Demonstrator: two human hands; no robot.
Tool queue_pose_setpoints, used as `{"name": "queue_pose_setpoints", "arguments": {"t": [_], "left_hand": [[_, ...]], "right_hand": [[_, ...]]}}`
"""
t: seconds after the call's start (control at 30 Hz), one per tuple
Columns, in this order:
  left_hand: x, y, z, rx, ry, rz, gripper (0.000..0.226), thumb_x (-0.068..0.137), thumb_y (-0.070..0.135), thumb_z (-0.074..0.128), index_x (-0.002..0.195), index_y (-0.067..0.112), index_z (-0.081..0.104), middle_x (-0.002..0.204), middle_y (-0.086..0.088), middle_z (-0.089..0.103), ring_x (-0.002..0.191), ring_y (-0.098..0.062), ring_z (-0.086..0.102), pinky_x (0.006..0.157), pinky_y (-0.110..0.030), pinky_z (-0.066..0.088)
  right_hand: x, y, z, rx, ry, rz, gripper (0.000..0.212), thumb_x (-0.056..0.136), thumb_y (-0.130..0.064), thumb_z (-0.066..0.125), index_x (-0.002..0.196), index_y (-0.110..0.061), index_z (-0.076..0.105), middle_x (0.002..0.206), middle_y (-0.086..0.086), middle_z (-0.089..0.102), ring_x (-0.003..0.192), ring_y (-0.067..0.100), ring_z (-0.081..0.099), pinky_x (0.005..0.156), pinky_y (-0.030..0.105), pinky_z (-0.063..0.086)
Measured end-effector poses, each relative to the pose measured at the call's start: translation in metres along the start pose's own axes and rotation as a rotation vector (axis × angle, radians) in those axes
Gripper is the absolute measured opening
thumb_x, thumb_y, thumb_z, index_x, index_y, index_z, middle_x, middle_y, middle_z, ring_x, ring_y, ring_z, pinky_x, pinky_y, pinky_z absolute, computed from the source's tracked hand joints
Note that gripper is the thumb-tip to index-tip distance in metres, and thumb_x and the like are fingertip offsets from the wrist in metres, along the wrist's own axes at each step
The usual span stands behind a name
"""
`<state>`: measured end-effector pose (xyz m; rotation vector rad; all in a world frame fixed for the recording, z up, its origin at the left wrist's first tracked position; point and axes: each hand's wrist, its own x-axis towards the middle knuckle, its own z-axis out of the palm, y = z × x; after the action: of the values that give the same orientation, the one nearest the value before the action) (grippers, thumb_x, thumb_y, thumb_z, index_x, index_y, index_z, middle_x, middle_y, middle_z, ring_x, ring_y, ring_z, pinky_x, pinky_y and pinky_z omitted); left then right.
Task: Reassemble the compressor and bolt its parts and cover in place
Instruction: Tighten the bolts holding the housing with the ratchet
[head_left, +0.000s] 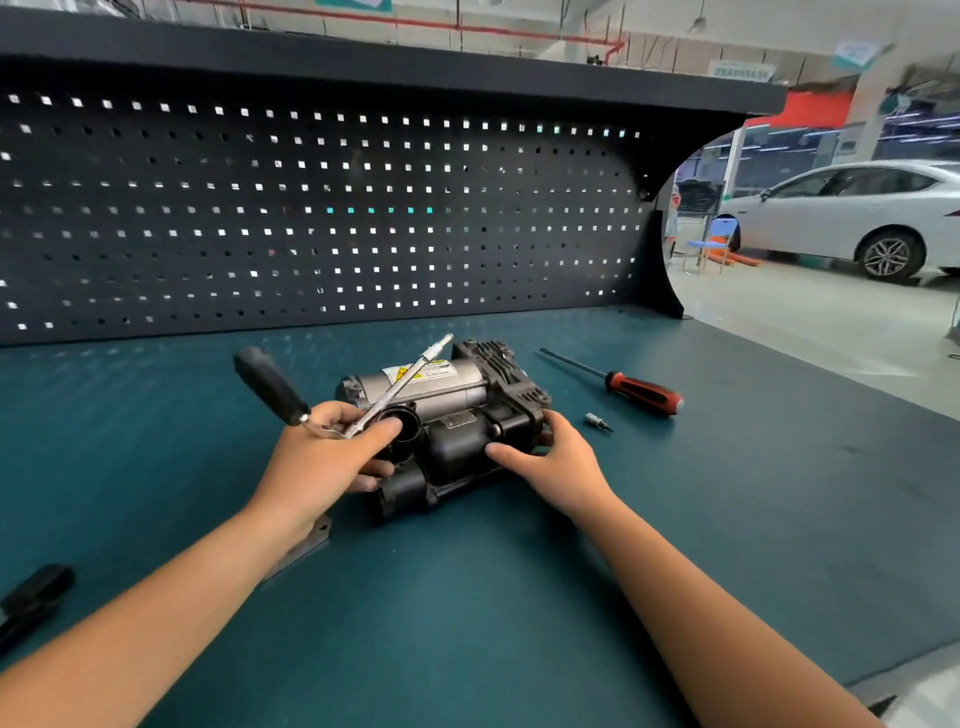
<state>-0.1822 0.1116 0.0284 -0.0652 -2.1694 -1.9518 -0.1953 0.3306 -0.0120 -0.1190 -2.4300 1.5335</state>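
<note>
— What's nearest on the counter (467, 597)?

— At the near left edge lies a black tool (31, 592), partly out of sight. A little farther in, a grey metal bracket (306, 540) lies flat, half hidden under the person's left forearm.

— And the hands?

— Both are on the job, mid-counter. The left hand (322, 452) has its grip curled round a ratchet wrench (272, 387). The black handle sticks up to the far left and the thin steel shaft slants up to the far right, across the compressor (447, 410). Its thumb touches a round black cap on the compressor's left end.

— The right one?

— The right hand (556, 457) has its grip closed on the compressor's right end, thumb pressed on the near black housing and fingers wrapped round the far side.

— Where does the compressor sit?

— On the counter between the two hands, with the black body near and the silver cylinder with a yellow warning label behind it.

— Anything beyond?

— Just to the right lies a small socket bit (597, 421), and past it a red-and-black screwdriver (644, 392), its blade pointing far left. A dark pegboard (311, 208) backs the counter. Far right, across the floor, a blue chair (711, 244) and a white car (857, 213).
</note>
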Motion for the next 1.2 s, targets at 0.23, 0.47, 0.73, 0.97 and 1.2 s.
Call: {"name": "queue_pose_setpoints", "arguments": {"t": [0.23, 0.47, 0.73, 0.97, 1.2], "left_hand": [[0.001, 0.006, 0.015, -0.112, -0.018, -0.036, 0.021, 0.086, -0.007, 0.055, 0.085, 0.014, 0.051, 0.08, -0.005, 0.062, 0.047, -0.014, 0.066, 0.04, -0.016, 0.049], [0.002, 0.005, 0.019, -0.045, 0.013, 0.078, 0.024, 0.086, -0.006, 0.052, 0.085, 0.018, 0.053, 0.076, -0.001, 0.065, 0.046, -0.012, 0.065, 0.04, -0.015, 0.047], [0.012, 0.011, 0.014, -0.019, -0.027, 0.061, 0.021, 0.087, -0.003, 0.054, 0.085, 0.018, 0.053, 0.078, -0.004, 0.063, 0.045, -0.01, 0.064, 0.04, -0.014, 0.047], [0.004, 0.009, 0.016, 0.013, -0.052, 0.076, 0.019, 0.087, 0.0, 0.056, 0.088, 0.019, 0.053, 0.08, -0.003, 0.065, 0.048, -0.01, 0.066, 0.044, -0.015, 0.05], [0.003, 0.011, 0.016, 0.019, -0.052, 0.08, 0.017, 0.087, 0.0, 0.057, 0.088, 0.016, 0.053, 0.077, -0.002, 0.064, 0.048, -0.01, 0.066, 0.044, -0.016, 0.051]], "right_hand": [[-0.001, 0.0, 0.0, 0.009, -0.021, 0.014, 0.083, 0.068, -0.041, 0.081, 0.138, -0.016, 0.044, 0.133, 0.0, 0.056, 0.122, 0.015, 0.051, 0.106, 0.032, 0.039], [-0.001, 0.0, 0.001, 0.053, -0.025, 0.011, 0.079, 0.069, -0.041, 0.08, 0.135, -0.011, 0.048, 0.132, 0.006, 0.057, 0.125, 0.021, 0.051, 0.106, 0.038, 0.039], [-0.002, -0.006, 0.003, -0.067, 0.058, -0.072, 0.065, 0.079, -0.048, 0.069, 0.13, -0.011, 0.053, 0.125, 0.003, 0.062, 0.119, 0.019, 0.054, 0.101, 0.033, 0.042], [-0.004, -0.001, -0.005, -0.095, -0.008, -0.023, 0.075, 0.081, -0.048, 0.066, 0.141, -0.018, 0.033, 0.128, 0.006, 0.057, 0.123, 0.021, 0.048, 0.102, 0.033, 0.038], [-0.008, -0.01, -0.001, -0.382, 0.1, -0.093, 0.04, 0.088, -0.05, 0.051, 0.097, -0.011, 0.047, 0.091, 0.001, 0.049, 0.095, 0.024, 0.048, 0.074, 0.029, 0.029]]}}
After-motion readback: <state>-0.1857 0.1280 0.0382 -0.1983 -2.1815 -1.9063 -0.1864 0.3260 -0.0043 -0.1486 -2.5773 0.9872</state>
